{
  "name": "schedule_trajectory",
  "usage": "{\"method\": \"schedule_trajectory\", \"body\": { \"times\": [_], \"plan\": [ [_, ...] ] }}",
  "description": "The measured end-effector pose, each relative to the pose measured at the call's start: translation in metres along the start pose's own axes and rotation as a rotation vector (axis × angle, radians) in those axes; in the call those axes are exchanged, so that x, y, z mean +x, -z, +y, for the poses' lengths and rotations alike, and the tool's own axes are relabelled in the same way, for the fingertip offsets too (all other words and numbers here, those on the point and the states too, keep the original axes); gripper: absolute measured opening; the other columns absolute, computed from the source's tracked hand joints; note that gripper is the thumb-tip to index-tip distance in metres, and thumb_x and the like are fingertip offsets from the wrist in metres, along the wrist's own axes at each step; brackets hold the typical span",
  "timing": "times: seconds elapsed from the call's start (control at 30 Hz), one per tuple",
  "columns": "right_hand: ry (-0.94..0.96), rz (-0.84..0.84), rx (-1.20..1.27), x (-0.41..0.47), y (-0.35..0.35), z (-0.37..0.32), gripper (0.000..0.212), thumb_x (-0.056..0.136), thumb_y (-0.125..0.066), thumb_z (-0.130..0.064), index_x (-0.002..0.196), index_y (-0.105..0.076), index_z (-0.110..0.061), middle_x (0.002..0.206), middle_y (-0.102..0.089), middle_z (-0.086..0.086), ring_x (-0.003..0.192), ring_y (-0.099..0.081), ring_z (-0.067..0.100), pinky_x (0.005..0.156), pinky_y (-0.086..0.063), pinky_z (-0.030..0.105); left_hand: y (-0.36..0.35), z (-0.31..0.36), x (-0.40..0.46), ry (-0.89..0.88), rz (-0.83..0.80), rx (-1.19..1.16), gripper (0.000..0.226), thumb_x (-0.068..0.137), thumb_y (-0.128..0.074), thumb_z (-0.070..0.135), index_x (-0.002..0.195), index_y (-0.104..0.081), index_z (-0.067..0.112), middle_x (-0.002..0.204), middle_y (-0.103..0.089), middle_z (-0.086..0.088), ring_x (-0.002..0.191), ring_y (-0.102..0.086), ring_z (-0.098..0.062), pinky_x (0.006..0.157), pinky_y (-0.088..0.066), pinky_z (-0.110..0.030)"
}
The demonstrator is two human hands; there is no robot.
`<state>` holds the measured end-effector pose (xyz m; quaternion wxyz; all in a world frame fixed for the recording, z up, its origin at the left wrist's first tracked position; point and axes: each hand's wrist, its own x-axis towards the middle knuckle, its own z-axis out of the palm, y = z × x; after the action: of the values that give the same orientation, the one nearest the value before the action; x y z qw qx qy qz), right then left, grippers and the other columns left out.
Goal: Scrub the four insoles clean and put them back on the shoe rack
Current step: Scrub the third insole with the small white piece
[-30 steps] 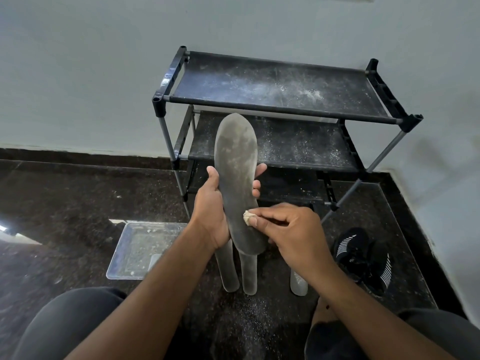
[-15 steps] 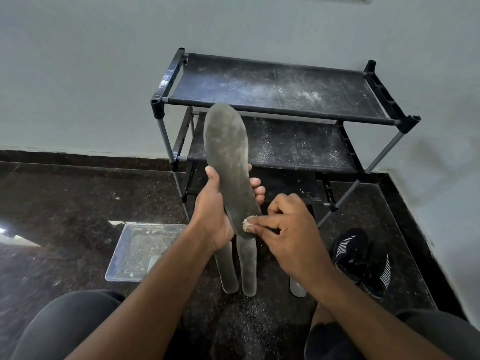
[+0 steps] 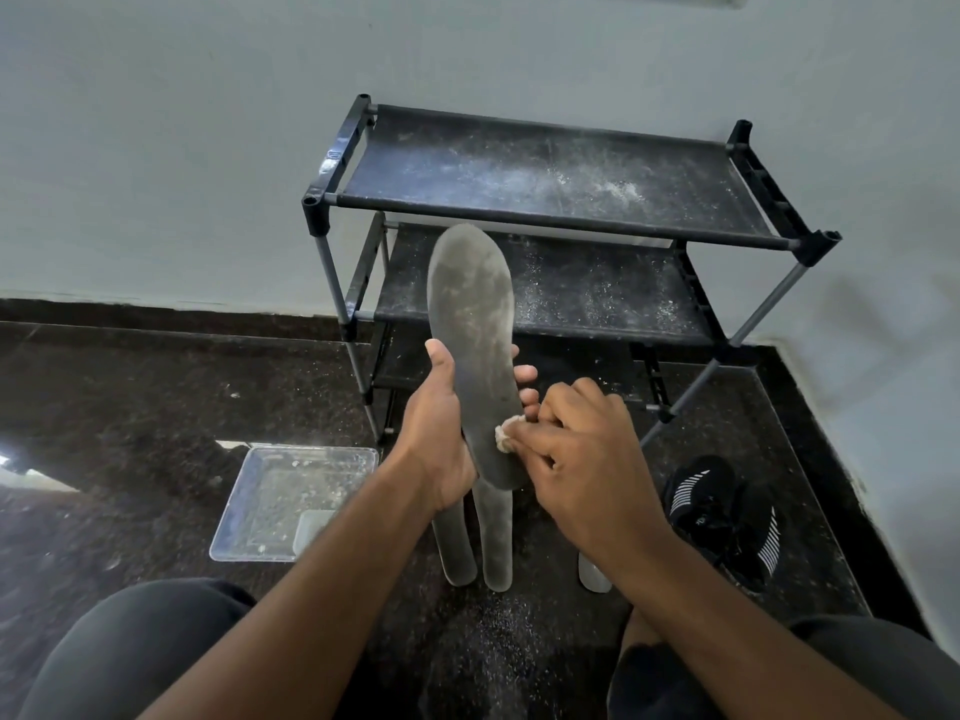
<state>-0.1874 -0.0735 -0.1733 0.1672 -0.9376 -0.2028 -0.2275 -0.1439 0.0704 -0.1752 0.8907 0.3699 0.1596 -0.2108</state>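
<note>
**Scrubbing under way on first of four insoles**

A person seated on the dark floor [image 3: 130, 407] works on a dusty grey insole [image 3: 475, 350], held upright in front of the knees. The left hand [image 3: 441, 433] grips it at the waist, thumb on the near face and fingers [image 3: 524, 374] wrapped behind. The right hand [image 3: 582, 449] pinches a small pale wad [image 3: 505, 433] against the heel end, fingers closed tight on it. Pale dust marks the upper half of the insole, so the scrub looks far from done; the next strokes, by this reading, must climb toward the toe while the left hand's hold keeps the sole from flexing. Just below, three more insoles [image 3: 496, 543] lie on the floor, beside a clear tray [image 3: 291, 501] at left and a black shoe [image 3: 727, 517] at right. Beyond stands the rack [image 3: 545, 168], its shelves powdered white, awaiting all four.
</note>
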Motion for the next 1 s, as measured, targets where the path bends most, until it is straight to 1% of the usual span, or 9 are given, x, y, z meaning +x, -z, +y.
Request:
{"method": "schedule_trajectory", "body": {
  "times": [0.1, 0.33, 0.4, 0.5, 0.57, 0.7, 0.83, 0.9, 1.0],
  "plan": [
    [-0.041, 0.049, -0.001, 0.005, -0.001, 0.0, 0.011, 0.092, -0.071, -0.023, 0.083, -0.076, -0.019, 0.077, -0.048, -0.006, 0.08, -0.042, 0.014, 0.07, -0.036, 0.033, -0.003, -0.002, -0.001, 0.008, -0.021, -0.001, 0.086, 0.101, -0.022, 0.072, 0.138, -0.06, 0.004, 0.111, -0.071, -0.017, 0.096, -0.067, -0.03, 0.087, -0.062, -0.044],
    [-0.038, -0.073, 0.083, -0.004, 0.004, 0.001, 0.004, 0.084, -0.079, -0.03, 0.082, -0.078, -0.029, 0.076, -0.038, -0.014, 0.077, -0.038, 0.01, 0.069, -0.033, 0.031, 0.008, 0.008, 0.005, -0.078, 0.021, -0.007, 0.09, 0.101, -0.021, 0.073, 0.141, -0.058, 0.001, 0.11, -0.073, -0.014, 0.09, -0.071, -0.024, 0.085, -0.06, -0.039],
    [-0.021, -0.039, 0.022, 0.0, 0.004, 0.002, 0.007, 0.086, -0.078, -0.027, 0.079, -0.077, -0.027, 0.076, -0.041, -0.011, 0.079, -0.04, 0.011, 0.07, -0.032, 0.031, 0.006, 0.005, 0.004, -0.063, 0.023, 0.041, 0.09, 0.1, -0.021, 0.073, 0.14, -0.059, 0.001, 0.114, -0.074, -0.016, 0.095, -0.073, -0.027, 0.09, -0.058, -0.043],
    [-0.005, 0.038, -0.039, 0.011, 0.003, 0.006, 0.011, 0.093, -0.071, -0.026, 0.084, -0.077, -0.024, 0.079, -0.051, -0.006, 0.084, -0.048, 0.017, 0.072, -0.036, 0.036, 0.002, -0.004, 0.001, -0.039, 0.016, 0.167, 0.088, 0.1, -0.023, 0.072, 0.135, -0.064, 0.003, 0.126, -0.072, -0.021, 0.117, -0.07, -0.035, 0.109, -0.05, -0.053],
    [-0.01, 0.073, -0.081, 0.017, 0.003, 0.009, 0.012, 0.094, -0.068, -0.029, 0.089, -0.077, -0.025, 0.079, -0.048, -0.005, 0.084, -0.046, 0.018, 0.071, -0.036, 0.037, 0.001, -0.009, -0.001, -0.031, 0.024, 0.219, 0.086, 0.101, -0.023, 0.071, 0.133, -0.067, 0.004, 0.128, -0.071, -0.022, 0.122, -0.068, -0.034, 0.113, -0.047, -0.052],
    [-0.078, 0.063, 0.03, 0.017, 0.004, 0.014, 0.007, 0.087, -0.074, -0.034, 0.088, -0.078, -0.029, 0.081, -0.038, -0.012, 0.085, -0.039, 0.013, 0.073, -0.033, 0.032, 0.001, -0.002, 0.001, -0.05, 0.013, 0.174, 0.087, 0.102, -0.019, 0.07, 0.137, -0.061, 0.003, 0.129, -0.07, -0.022, 0.117, -0.07, -0.035, 0.107, -0.053, -0.051],
    [-0.025, -0.091, 0.06, 0.005, 0.004, 0.012, 0.005, 0.081, -0.08, -0.036, 0.086, -0.079, -0.036, 0.08, -0.038, -0.014, 0.084, -0.039, 0.012, 0.074, -0.032, 0.034, 0.004, 0.005, 0.004, -0.079, 0.03, 0.082, 0.089, 0.102, -0.017, 0.07, 0.139, -0.058, 0.0, 0.125, -0.072, -0.021, 0.099, -0.073, -0.03, 0.091, -0.062, -0.042],
    [-0.034, -0.121, 0.08, 0.001, 0.005, 0.012, 0.008, 0.078, -0.082, -0.037, 0.086, -0.079, -0.039, 0.079, -0.036, -0.016, 0.084, -0.039, 0.012, 0.075, -0.032, 0.033, 0.003, 0.006, 0.004, -0.088, 0.031, 0.078, 0.089, 0.102, -0.017, 0.07, 0.138, -0.058, 0.0, 0.124, -0.073, -0.02, 0.096, -0.073, -0.028, 0.09, -0.062, -0.041],
    [-0.055, -0.076, 0.079, 0.004, 0.005, 0.013, 0.006, 0.082, -0.078, -0.036, 0.088, -0.079, -0.038, 0.081, -0.037, -0.017, 0.086, -0.039, 0.01, 0.077, -0.028, 0.031, -0.002, -0.001, 0.002, -0.053, 0.029, 0.097, 0.088, 0.102, -0.017, 0.071, 0.134, -0.06, 0.0, 0.123, -0.073, -0.021, 0.101, -0.071, -0.033, 0.098, -0.058, -0.047]
  ]
}}
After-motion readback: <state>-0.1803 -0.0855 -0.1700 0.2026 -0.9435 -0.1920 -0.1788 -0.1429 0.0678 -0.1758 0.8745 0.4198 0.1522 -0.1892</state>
